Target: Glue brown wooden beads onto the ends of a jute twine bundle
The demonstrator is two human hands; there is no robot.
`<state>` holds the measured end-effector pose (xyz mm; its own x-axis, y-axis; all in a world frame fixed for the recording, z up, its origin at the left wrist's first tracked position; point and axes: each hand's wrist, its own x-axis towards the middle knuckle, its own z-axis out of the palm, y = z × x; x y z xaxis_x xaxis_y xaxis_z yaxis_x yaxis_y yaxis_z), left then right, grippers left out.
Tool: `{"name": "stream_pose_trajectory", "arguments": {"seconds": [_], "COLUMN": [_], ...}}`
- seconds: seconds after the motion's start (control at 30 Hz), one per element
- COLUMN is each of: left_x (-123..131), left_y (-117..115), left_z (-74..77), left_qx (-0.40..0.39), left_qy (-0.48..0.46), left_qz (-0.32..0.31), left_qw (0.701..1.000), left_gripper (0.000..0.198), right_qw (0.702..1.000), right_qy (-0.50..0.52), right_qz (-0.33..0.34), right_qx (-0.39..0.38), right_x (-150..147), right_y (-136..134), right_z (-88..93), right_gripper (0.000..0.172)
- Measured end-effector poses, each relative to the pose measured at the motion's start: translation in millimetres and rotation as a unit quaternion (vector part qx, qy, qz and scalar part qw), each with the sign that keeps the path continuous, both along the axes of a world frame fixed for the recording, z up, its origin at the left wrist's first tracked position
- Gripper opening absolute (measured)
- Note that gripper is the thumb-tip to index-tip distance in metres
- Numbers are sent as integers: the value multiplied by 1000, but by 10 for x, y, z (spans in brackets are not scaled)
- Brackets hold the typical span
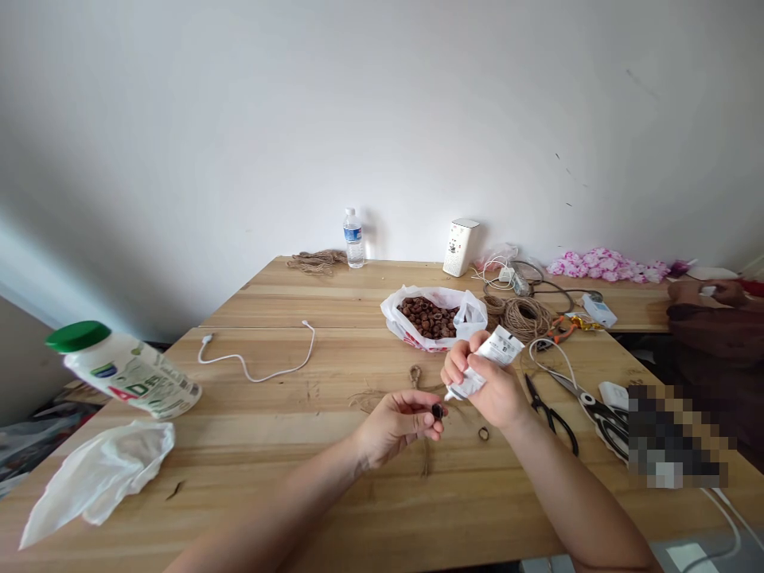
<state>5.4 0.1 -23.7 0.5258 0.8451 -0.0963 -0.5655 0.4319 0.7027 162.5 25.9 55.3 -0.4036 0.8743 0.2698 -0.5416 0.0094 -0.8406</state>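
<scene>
My left hand [401,426] pinches a small dark brown shell-like piece [438,411] between thumb and fingers. In my right hand [496,386] is a white squeeze tube [500,348], tilted with its narrow nozzle pointing down-left toward that piece. Nozzle and piece are close; I cannot tell whether they touch. Behind and under my left hand lies brown twine with a knotted loop [415,372] and frayed ends. A small dark ring-shaped piece [483,434] rests on the table below my right wrist. Just beyond my hands, a white plastic bag [394,322] holds many brown shell-like pieces [426,317].
Black-handled scissors [597,410], smaller black scissors [546,410], coiled twine [525,318] and cables lie right. At left are a white bottle with green cap [134,370], a plastic bag [107,469] and white cable [256,374]. Another person's hand [716,293] shows far right.
</scene>
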Motion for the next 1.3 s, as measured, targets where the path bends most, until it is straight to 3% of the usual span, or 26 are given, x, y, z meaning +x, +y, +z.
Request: {"name": "stream_pose_trajectory", "arguments": {"seconds": [0.23, 0.4, 0.63, 1.3], "left_x": [27, 52, 76, 81], "left_y": [-44, -68, -101, -99], "left_z": [13, 15, -32, -31], "left_qx": [-5, -12, -22, -38], "left_qy": [1, 1, 0, 5], "left_qz": [-3, -11, -12, -6], "left_qw": [1000, 1000, 1000, 999], "left_gripper": [27, 26, 27, 27], "right_qw": [998, 995, 994, 996], "right_qy": [46, 93, 82, 45], "right_qz": [46, 13, -26, -41], "right_qx": [-9, -46, -63, -61], "right_x": [-85, -86, -87, -94], "right_y": [27, 47, 43, 48], "right_z": [-130, -146, -116, -152], "right_gripper": [35, 37, 44, 45]}}
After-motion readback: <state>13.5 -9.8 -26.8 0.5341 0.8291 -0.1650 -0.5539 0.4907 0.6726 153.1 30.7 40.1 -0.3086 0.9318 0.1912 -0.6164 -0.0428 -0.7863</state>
